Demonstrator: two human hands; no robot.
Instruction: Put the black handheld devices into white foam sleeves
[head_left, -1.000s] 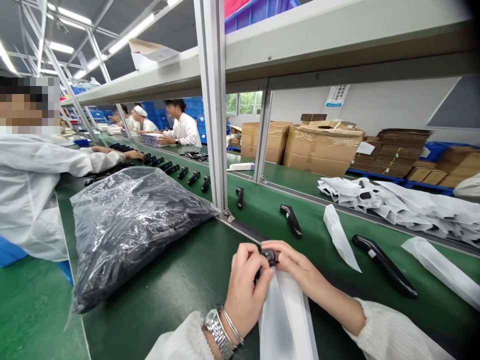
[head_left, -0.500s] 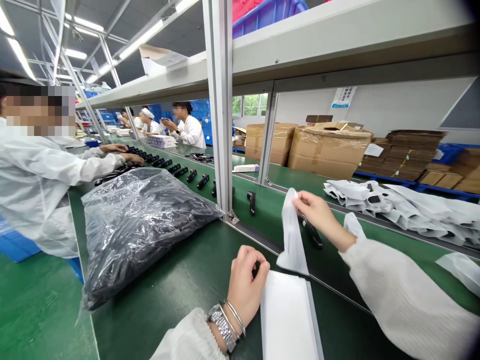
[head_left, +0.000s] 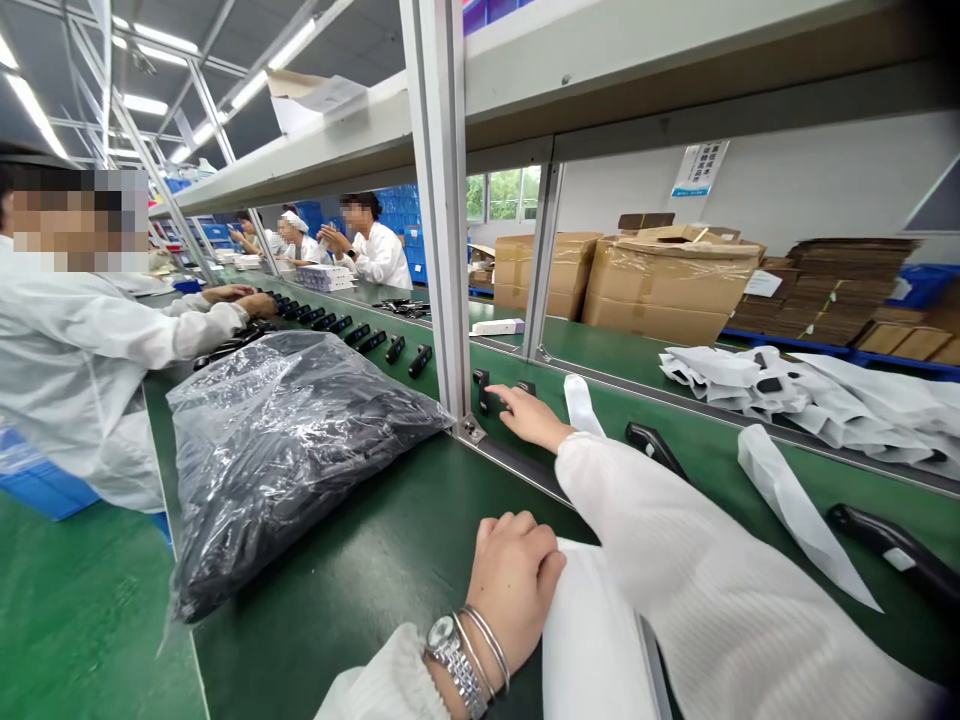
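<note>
Knuckles up, the left hand was curled at the upper left corner of a stack of flat white sleeves, smooth and slightly sheer; whether its fingers gripped them could not be told. Ahead of it, the right hand was open, palm down, its index finger extended to a glossy black angled handheld device; whether they touched was unclear. Another black device showed partly just behind that hand.

To the right of the right hand, one narrow white sleeve, a bent black device, a long creased white pouch and a larger black device with a blank-looking white label lay on the smooth green surface. Beyond these was a crumpled heap of white pouches.

To the left of the hands, a crinkled, shiny clear plastic bag of dark contents rested on the green bench, near a grooved metal post. Farther left, a person in white reached toward a row of black devices.

Beyond the right hand stood brown, tape-wrapped cardboard cartons, one bearing a white paper label, and a blue-edged wall sign, its characters too small to read.
</note>
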